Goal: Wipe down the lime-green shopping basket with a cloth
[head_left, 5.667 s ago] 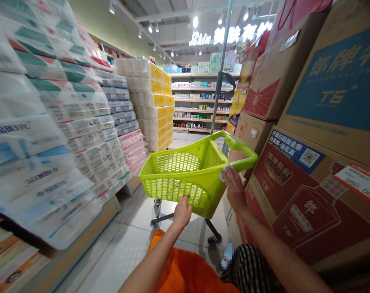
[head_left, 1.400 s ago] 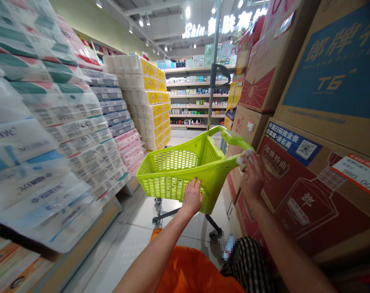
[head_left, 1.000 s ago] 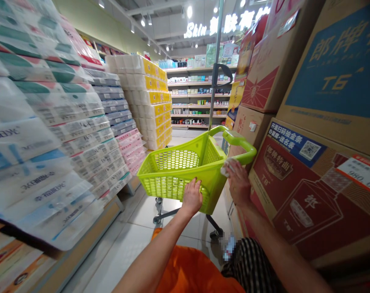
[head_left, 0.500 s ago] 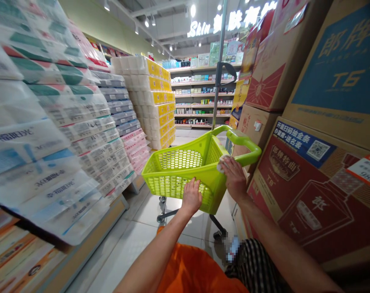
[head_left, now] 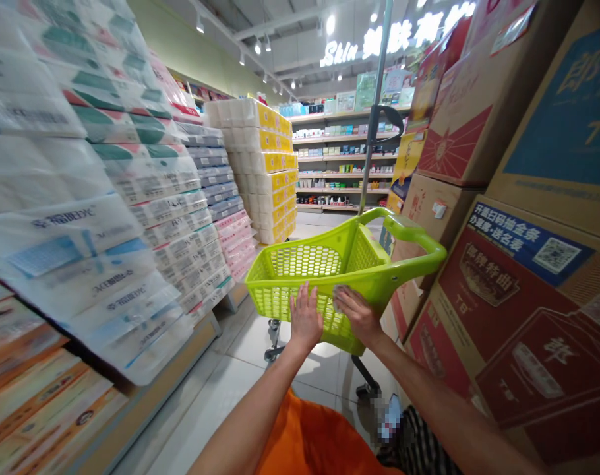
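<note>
A lime-green shopping cart [head_left: 364, 290] with a perforated plastic basket stands sideways in front of me. My left hand [head_left: 306, 316] lies on the basket's near side with its fingers spread, just under the rim. To its right, my right hand [head_left: 357, 310] presses a small whitish cloth or tissue [head_left: 337, 298] against the same side panel. Most of that cloth is hidden under the fingers. The cart's curved handle [head_left: 428, 254] extends to the right, touched by neither hand. What I see of the basket's inside holds nothing.
Wrapped tissue packs [head_left: 97, 284] are stacked high along the left. Cardboard cartons [head_left: 522, 277] tower close on the right. A metal pole [head_left: 374, 132] with a dark bracket rises behind the cart. Stocked shelves [head_left: 344, 155] line the back. Pale floor tiles [head_left: 221, 389] lie below.
My right hand has moved left and down with the cloth, from near the handle's base onto the side panel. The left hand stays on the basket. The view has turned slightly left.
</note>
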Tool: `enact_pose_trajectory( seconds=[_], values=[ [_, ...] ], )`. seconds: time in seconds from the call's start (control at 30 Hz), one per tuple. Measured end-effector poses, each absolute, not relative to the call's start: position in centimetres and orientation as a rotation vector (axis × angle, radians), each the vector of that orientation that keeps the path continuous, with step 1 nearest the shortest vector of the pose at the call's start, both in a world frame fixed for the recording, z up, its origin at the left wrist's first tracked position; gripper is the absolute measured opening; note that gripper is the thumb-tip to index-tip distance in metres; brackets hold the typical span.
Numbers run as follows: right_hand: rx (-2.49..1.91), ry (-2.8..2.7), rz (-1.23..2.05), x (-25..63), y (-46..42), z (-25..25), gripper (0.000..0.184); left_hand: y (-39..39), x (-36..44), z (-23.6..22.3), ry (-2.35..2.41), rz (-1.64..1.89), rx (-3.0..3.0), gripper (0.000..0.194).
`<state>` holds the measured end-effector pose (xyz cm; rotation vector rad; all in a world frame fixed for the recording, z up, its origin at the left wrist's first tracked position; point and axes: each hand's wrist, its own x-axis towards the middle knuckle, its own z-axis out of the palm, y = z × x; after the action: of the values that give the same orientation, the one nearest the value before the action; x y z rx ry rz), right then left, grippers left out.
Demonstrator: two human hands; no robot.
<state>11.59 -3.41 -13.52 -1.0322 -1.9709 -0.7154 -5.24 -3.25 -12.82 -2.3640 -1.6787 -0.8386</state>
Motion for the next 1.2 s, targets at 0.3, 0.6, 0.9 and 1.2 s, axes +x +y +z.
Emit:
enact_pose_trajectory(
  seconds=[0.3, 0.6, 0.9, 1.2],
  values=[
    [-0.981, -2.071, -0.675, 6.4, -1.2, -15.3, 0.038, -3.3, -9.0, -14.3, -1.873, -0.561, -2.328, 0.063],
    [-0.865, -2.172, -0.65, 0.5, 1.4, -15.7, 0.036, -2.7, -14.2, -14.6, -2.047, -0.426, -2.221, 0.064],
    [-0.754, -2.347, -0.558, -6.4, 4.5, -16.0, 0.033, -2.4, -18.9, -16.3, -2.149, -0.384, -2.14, 0.064],
    [-0.815, -2.556, -0.452, -7.1, 3.6, -18.1, 0.026, -2.3, -19.8, -16.2, -2.229, -0.417, -2.099, 0.063]
  ],
)
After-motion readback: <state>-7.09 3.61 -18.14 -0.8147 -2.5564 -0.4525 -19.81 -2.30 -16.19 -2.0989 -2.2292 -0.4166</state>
